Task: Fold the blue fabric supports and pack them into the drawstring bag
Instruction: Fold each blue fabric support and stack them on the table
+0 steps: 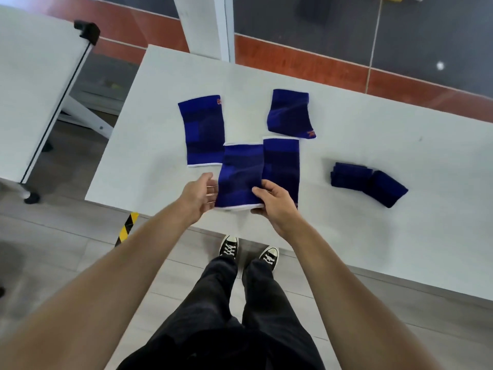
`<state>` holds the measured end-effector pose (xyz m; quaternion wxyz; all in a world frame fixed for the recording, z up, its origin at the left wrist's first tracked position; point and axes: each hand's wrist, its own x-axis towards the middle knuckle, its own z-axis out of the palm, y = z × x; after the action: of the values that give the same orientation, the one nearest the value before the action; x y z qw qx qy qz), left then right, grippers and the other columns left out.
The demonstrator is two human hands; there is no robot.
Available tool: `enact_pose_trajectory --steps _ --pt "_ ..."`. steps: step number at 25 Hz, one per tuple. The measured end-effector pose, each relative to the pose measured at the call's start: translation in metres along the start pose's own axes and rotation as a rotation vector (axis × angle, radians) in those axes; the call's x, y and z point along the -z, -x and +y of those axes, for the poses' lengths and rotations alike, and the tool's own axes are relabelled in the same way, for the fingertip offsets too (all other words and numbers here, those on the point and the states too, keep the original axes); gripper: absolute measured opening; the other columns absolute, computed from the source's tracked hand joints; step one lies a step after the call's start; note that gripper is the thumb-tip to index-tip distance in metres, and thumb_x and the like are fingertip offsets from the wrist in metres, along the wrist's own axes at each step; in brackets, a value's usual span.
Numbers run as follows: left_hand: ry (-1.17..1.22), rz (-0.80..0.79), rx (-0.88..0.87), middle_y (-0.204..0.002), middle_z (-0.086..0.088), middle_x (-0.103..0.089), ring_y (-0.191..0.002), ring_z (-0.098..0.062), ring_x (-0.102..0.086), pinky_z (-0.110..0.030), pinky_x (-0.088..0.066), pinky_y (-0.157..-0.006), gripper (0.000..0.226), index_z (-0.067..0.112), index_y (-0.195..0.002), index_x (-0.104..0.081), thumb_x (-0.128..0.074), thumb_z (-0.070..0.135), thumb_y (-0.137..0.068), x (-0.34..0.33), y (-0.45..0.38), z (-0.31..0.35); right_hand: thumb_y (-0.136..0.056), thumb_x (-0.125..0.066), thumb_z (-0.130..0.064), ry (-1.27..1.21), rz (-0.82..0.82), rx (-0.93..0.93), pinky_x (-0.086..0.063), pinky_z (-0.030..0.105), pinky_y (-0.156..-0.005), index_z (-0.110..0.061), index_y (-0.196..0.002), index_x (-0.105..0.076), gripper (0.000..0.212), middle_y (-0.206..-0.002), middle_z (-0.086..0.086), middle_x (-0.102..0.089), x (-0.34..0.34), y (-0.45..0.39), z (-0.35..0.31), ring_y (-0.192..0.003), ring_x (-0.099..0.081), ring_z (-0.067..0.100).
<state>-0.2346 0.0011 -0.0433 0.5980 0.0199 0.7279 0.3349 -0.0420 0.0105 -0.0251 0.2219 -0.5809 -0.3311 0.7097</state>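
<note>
Right hand (277,206) pinches the held support (240,174) at its near corner; left hand (198,196), fingers relaxed, touches its left edge. Folded pair (368,184) lies right of it on the desk (400,236).

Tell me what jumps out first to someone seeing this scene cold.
The two hands at the near edge of the white table: the right hand pinches a blue support while the left hand touches its other side. Three more blue supports lie flat just beyond, and a dark folded bundle sits to the right.
</note>
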Motion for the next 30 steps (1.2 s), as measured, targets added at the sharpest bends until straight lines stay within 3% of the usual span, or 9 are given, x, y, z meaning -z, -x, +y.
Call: enact_pose_trajectory --steps 3,6,10,13,15,18,22,25,30 --pt "0.110 -0.183 0.140 -0.087 -0.004 -0.068 -0.068 -0.017 -0.062 -0.032 -0.053 -0.070 0.027 0.011 -0.100 -0.065 -0.058 0.036 -0.096 -0.011 -0.003 0.021 -0.100 -0.054 -0.004 0.181 -0.016 0.152 -0.050 0.025 -0.067 -0.014 -0.095 -0.069 0.019 -0.081 -0.003 -0.067 0.015 0.014 0.008 -0.074 -0.060 0.007" --pt "0.007 -0.171 -0.017 -0.095 -0.002 -0.068 -0.075 -0.017 -0.064 -0.032 -0.054 -0.069 0.014 0.017 -0.106 -0.066 -0.061 0.026 -0.097 -0.034 -0.006 0.033 -0.098 -0.057 -0.009 0.285 0.058 0.192 -0.042 0.028 -0.066 -0.013 -0.093 -0.068 0.013 -0.076 0.002 -0.059 0.031 0.018 0.014 -0.070 -0.050 0.011" --pt "-0.110 -0.168 -0.303 -0.099 0.001 -0.069 -0.081 -0.015 -0.066 -0.030 -0.057 -0.066 0.017 0.020 -0.114 -0.064 -0.057 0.016 -0.099 -0.069 -0.004 0.052 -0.100 -0.061 -0.023 0.253 0.265 0.212 -0.043 0.022 -0.060 -0.017 -0.091 -0.068 0.012 -0.075 0.004 -0.065 0.050 0.022 0.020 -0.064 -0.051 0.006" --pt "-0.216 -0.235 -0.339 -0.101 -0.004 -0.070 -0.083 -0.018 -0.068 -0.030 -0.057 -0.066 0.016 0.024 -0.111 -0.064 -0.058 0.016 -0.099 -0.091 -0.009 0.055 -0.099 -0.062 -0.027 0.227 0.389 0.204 -0.045 0.030 -0.060 -0.019 -0.090 -0.067 0.013 -0.076 0.010 -0.067 0.062 0.020 0.029 -0.065 -0.054 0.013" --pt "-0.293 -0.247 -0.341 -0.101 -0.005 -0.069 -0.085 -0.018 -0.068 -0.030 -0.057 -0.066 0.016 0.025 -0.111 -0.064 -0.058 0.017 -0.099 -0.105 -0.017 0.050 -0.099 -0.062 -0.028 0.220 0.447 0.173 -0.046 0.025 -0.058 -0.023 -0.092 -0.068 0.010 -0.076 0.005 -0.069 0.068 0.017 0.034 -0.064 -0.057 0.012" --pt "-0.346 -0.208 -0.361 -0.092 -0.004 -0.069 -0.081 -0.020 -0.068 -0.038 -0.061 -0.073 0.014 0.025 -0.108 -0.065 -0.061 0.017 -0.098 -0.118 -0.033 0.043 -0.099 -0.061 -0.034 0.311 0.494 0.111 -0.041 0.011 -0.052 -0.026 -0.093 -0.066 0.012 -0.075 -0.007 -0.070 0.077 0.013 0.037 -0.063 -0.060 0.008" --pt "-0.397 -0.095 -0.419 -0.084 -0.003 -0.069 -0.068 -0.016 -0.065 -0.035 -0.055 -0.071 0.012 0.025 -0.104 -0.067 -0.068 0.021 -0.093 -0.125 -0.051 0.032 -0.100 -0.056 -0.042 0.450 0.513 0.050 -0.042 0.022 -0.057 -0.026 -0.096 -0.062 0.017 -0.078 -0.012 -0.069 0.083 0.004 0.041 -0.070 -0.067 0.007" --pt "-0.490 0.012 -0.481 -0.088 0.000 -0.071 -0.080 -0.020 -0.069 -0.034 -0.057 -0.075 0.022 0.026 -0.109 -0.064 -0.072 0.028 -0.088 -0.125 -0.056 0.031 -0.099 -0.058 -0.042 0.462 0.517 0.024 -0.051 0.028 -0.060 -0.026 -0.097 -0.059 0.016 -0.078 -0.012 -0.069 0.083 -0.002 0.043 -0.071 -0.070 0.012" --pt "-0.702 0.112 -0.899 -0.108 0.006 -0.066 -0.078 -0.012 -0.062 -0.029 -0.053 -0.079 0.020 0.019 -0.117 -0.060 -0.060 0.018 -0.097 -0.112 -0.025 0.016 -0.095 -0.065 -0.030 0.464 0.574 0.041 -0.051 0.031 -0.065 -0.021 -0.100 -0.051 0.017 -0.081 -0.006 -0.066 0.081 -0.003 0.045 -0.074 -0.064 0.016"
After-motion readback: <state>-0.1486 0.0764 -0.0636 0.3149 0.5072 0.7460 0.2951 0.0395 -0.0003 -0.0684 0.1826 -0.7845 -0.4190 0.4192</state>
